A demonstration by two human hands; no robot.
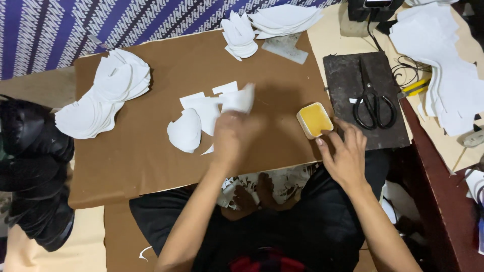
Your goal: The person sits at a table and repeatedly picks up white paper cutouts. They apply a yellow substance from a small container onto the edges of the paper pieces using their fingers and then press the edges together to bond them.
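I saw matt white paper-like pieces on a smooth brown cardboard sheet, a glossy plastic tub of yellow paste, and black metal scissors on a rough dark slab.

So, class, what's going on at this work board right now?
A seated person works over a brown board. The left hand, blurred, holds a white cut piece above other white pieces. The right hand touches a small tub of yellow paste. Black scissors lie unused on a dark slab.
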